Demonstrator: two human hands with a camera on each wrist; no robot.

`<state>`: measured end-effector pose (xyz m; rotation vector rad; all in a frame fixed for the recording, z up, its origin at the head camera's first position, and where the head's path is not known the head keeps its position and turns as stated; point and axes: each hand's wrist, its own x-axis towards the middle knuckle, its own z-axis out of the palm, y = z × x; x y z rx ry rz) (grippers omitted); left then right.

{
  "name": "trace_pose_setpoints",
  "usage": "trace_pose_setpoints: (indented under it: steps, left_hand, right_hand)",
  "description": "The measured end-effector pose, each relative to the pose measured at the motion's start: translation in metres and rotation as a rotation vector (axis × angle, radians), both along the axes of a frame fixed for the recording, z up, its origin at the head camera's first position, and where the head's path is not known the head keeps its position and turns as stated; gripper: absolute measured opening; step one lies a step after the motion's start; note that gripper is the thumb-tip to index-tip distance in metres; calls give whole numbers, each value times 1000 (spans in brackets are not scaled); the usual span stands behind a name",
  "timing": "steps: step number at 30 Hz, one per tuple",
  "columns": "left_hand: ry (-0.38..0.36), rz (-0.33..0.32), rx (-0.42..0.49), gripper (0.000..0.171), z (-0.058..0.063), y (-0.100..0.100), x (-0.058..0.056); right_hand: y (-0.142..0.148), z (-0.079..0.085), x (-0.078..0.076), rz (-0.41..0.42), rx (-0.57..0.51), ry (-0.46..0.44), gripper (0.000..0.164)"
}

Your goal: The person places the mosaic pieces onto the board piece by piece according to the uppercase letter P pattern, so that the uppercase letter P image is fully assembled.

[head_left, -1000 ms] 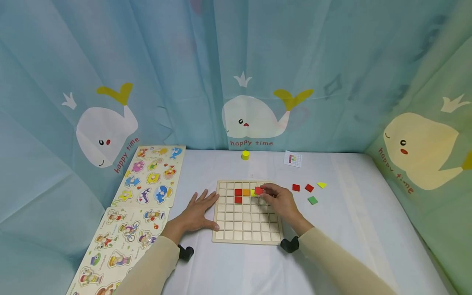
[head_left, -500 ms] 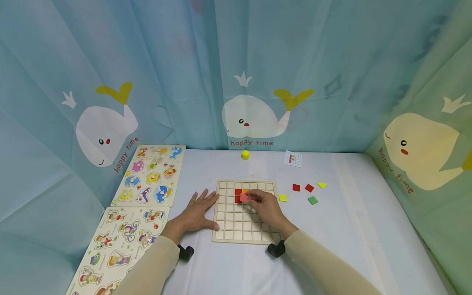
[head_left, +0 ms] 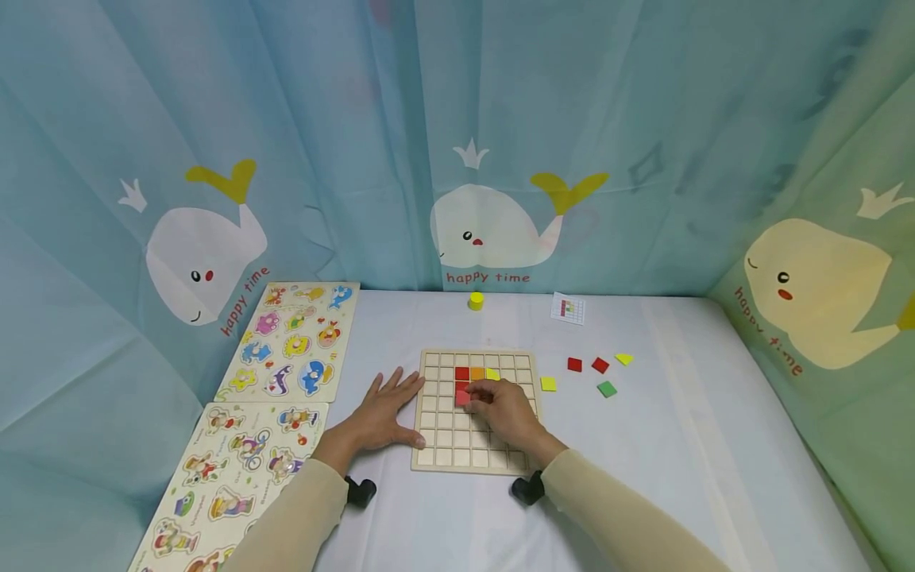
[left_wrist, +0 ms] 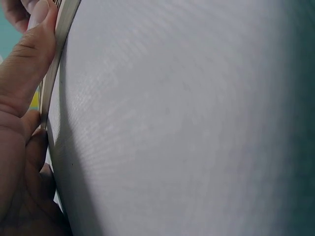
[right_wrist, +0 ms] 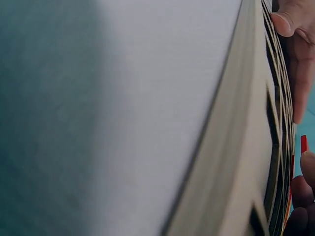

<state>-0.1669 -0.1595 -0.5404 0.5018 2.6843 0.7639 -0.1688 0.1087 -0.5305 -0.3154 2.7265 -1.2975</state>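
A wooden grid board [head_left: 443,442] lies flat on the table. My right hand [head_left: 506,411] pinches a red square tile [head_left: 462,399] over the third row, just below two red tiles [head_left: 462,373] in one column. To the right of the top red tile sit an orange tile [head_left: 476,373] and a yellow tile [head_left: 492,373]. In the right wrist view the pinched tile [right_wrist: 304,143] stands tilted above the board's surface. My left hand [head_left: 382,415] rests with spread fingers at the board's left edge, its thumb [left_wrist: 34,54] touching the rim.
Right of the board lie a yellow square [head_left: 548,384], two red squares [head_left: 575,365], a green square [head_left: 607,389] and a yellow triangle [head_left: 624,359]. A yellow cylinder [head_left: 476,301] and a pattern card [head_left: 568,308] are at the back. Picture puzzles [head_left: 341,338] lie left.
The right hand has carried the red tile left and then down, from near the yellow tile to below the two red tiles. The left hand has stayed in place.
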Motion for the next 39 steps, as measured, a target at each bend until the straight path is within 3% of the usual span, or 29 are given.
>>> trace_pose_setpoints:
  steps: [9, 39]
  left_hand:
    - [4, 5, 13, 115, -1, 0, 1]
    - [7, 8, 10, 116, -1, 0, 1]
  right_hand:
    - [-1, 0, 1, 32, 93, 29, 21]
    - [-2, 0, 0, 36, 84, 22, 24]
